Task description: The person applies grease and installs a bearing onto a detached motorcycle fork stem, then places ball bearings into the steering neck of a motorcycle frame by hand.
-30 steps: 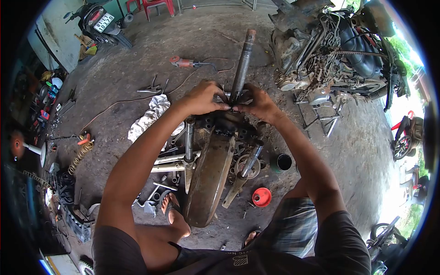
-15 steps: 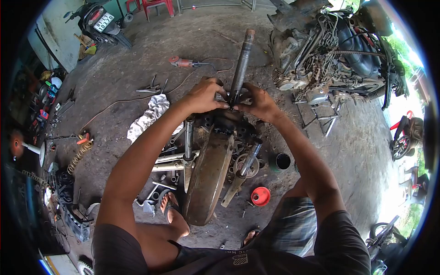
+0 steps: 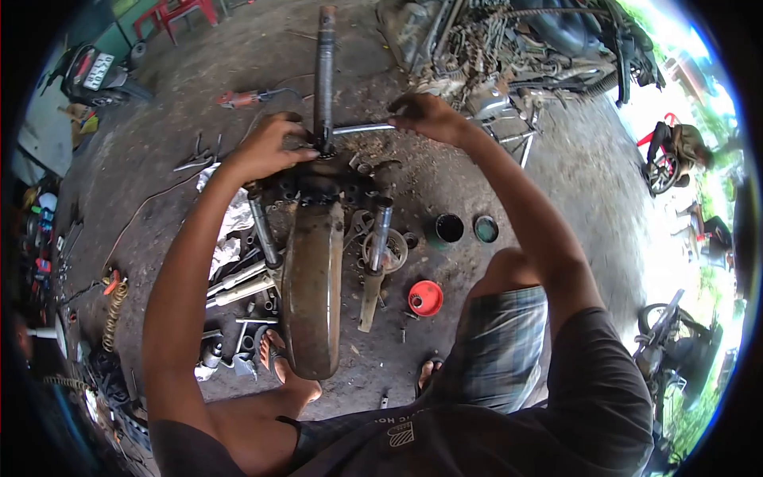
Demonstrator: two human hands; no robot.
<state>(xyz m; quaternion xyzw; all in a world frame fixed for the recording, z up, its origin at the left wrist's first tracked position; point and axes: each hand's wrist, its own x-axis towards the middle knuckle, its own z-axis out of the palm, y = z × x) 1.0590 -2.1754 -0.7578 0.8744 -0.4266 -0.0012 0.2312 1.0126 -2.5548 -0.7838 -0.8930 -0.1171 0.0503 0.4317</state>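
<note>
A greasy fork assembly stands in front of me, its long steering stem (image 3: 324, 79) pointing away and a worn mudguard (image 3: 312, 294) between my legs. My left hand (image 3: 270, 149) is at the base of the stem, its thumb against the dark ring there and its fingers curled beside the shaft. To the right of the stem, my right hand (image 3: 433, 121) is raised, with blackened fingers spread. A thin metal bar (image 3: 362, 129) shows between the stem and this hand; whether the fingers touch it I cannot tell. Two fork tubes, left (image 3: 262, 230) and right (image 3: 380, 234), flank the mudguard.
On the floor are a red bowl (image 3: 426, 298), a dark can (image 3: 448, 229), a white rag (image 3: 232, 215), an angle grinder (image 3: 240, 98) and scattered tools. A stripped engine and frame (image 3: 509, 63) stand at the upper right. A parked motorbike (image 3: 97, 75) is at the upper left.
My right hand has left the stem's base and moved to its right. My left hand stays at the base. The view has turned, so the whole scene shifts left and up.
</note>
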